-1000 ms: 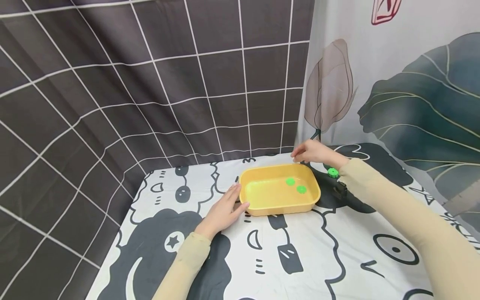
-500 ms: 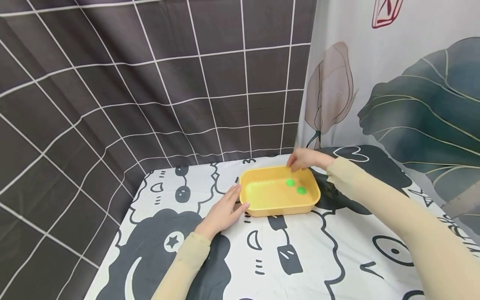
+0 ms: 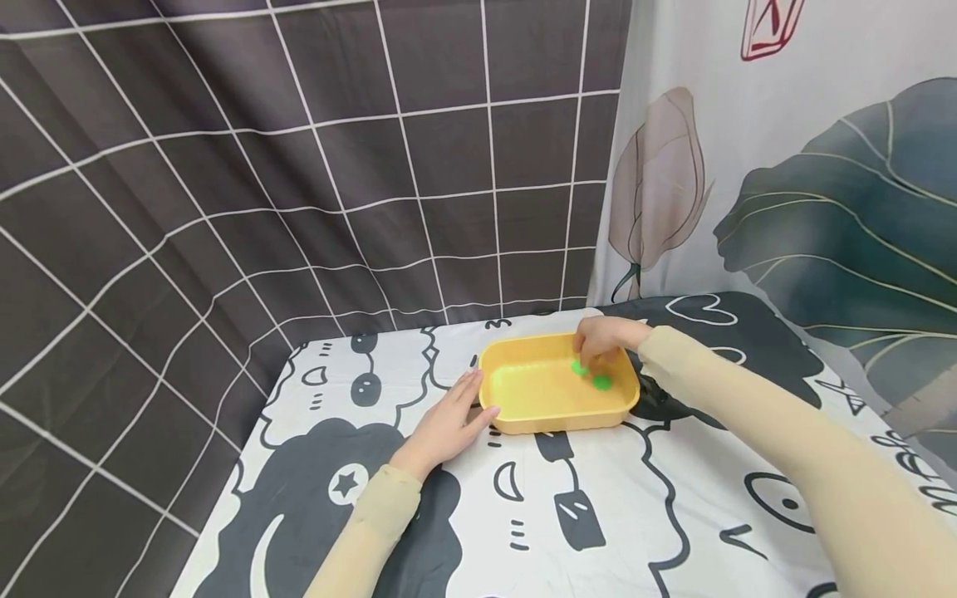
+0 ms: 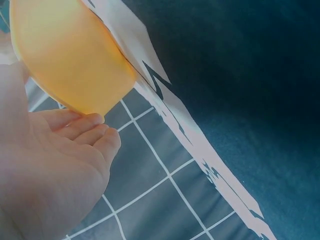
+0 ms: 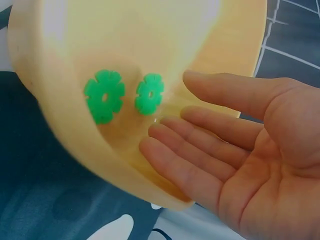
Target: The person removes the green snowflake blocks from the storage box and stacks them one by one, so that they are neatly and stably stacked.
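Note:
A yellow rectangular tray [image 3: 523, 423] sits on the printed cloth. My left hand [image 3: 444, 423] rests against its left end, fingers straight and thumb near the front corner. In the left wrist view those fingers [image 4: 80, 125] touch the tray's edge. My right hand [image 3: 601, 339] reaches over the tray's back right part with its fingers down inside. Seen from the right wrist, thumb and fingers are apart with nothing between them. Two green flower-shaped notched discs, a nearer one [image 3: 601, 382] and a farther one [image 3: 578, 367], lie on the tray floor beside the fingertips.
The cloth [image 3: 523, 507] has black-and-white cartoon prints. A dark grid-patterned curtain [image 3: 314, 166] hangs behind and to the left, and a floral curtain [image 3: 748, 149] at the right. My right sleeve [image 3: 748, 407] crosses the cloth's right side.
My right hand has moved from behind the tray's back rim down into the tray. A green disc on the cloth at the right has become hidden by my arm. The left hand stays put.

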`<state>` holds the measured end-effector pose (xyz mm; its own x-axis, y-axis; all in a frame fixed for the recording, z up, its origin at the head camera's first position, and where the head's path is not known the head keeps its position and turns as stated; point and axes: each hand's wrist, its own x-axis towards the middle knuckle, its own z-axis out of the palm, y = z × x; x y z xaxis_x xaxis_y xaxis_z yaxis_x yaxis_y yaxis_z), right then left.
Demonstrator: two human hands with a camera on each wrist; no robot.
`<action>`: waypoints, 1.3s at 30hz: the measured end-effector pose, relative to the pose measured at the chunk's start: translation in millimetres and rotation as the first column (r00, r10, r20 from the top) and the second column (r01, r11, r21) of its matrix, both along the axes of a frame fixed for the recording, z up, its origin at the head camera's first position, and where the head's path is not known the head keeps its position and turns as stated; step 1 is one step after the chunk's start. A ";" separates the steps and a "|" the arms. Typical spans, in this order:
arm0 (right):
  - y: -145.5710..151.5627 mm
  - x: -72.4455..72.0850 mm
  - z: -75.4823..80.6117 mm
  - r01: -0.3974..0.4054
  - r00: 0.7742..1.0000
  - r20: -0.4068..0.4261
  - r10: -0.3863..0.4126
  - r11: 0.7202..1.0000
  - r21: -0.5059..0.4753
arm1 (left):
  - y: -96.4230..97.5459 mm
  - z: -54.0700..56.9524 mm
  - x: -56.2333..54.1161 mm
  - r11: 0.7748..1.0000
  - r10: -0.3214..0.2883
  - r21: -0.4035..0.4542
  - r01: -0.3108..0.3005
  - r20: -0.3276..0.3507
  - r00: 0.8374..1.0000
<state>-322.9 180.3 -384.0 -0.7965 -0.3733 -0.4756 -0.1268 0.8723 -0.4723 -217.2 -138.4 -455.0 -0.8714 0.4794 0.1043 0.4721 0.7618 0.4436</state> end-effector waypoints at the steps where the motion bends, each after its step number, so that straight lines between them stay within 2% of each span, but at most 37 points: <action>1: -0.6 0.2 -0.4 0.010 1.000 0.007 -0.010 1.000 0.005 | -0.1 0.0 0.1 1.000 -0.001 -0.001 0.001 0.001 1.000; 4: -2.1 0.2 -1.2 0.021 1.000 0.019 -0.021 1.000 0.016 | -0.3 -0.1 0.4 1.000 -0.002 -0.004 0.002 0.001 1.000; 11: -2.4 1.2 -6.6 -0.013 1.000 0.029 0.012 0.999 0.030 | 0.9 -0.3 1.1 1.000 -0.001 0.002 0.001 -0.004 1.000; 18: -6.3 5.3 -11.1 0.011 0.998 0.060 -0.011 1.000 0.001 | 3.1 -0.6 0.2 1.000 -0.011 -0.010 0.011 -0.009 1.000; 22: -15.1 4.4 -14.4 -0.028 0.997 0.073 0.030 0.999 -0.017 | 1.7 0.2 -0.9 1.000 0.003 -0.021 -0.003 -0.005 1.000; 29: -21.5 1.9 -22.8 -0.121 0.991 0.060 0.119 0.992 0.027 | 1.3 0.3 -0.4 1.000 0.008 -0.030 -0.008 0.004 1.000; 39: -20.9 5.7 -26.0 -0.134 0.991 0.023 0.133 0.990 0.039 | 1.6 -1.0 -1.1 1.000 -0.001 -0.021 0.001 -0.015 1.000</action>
<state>-317.3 159.4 -410.0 -0.7305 -0.4560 -0.5084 -0.2344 0.8666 -0.4404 -218.4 -136.8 -456.0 -0.8693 0.4824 0.1076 0.4795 0.7703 0.4204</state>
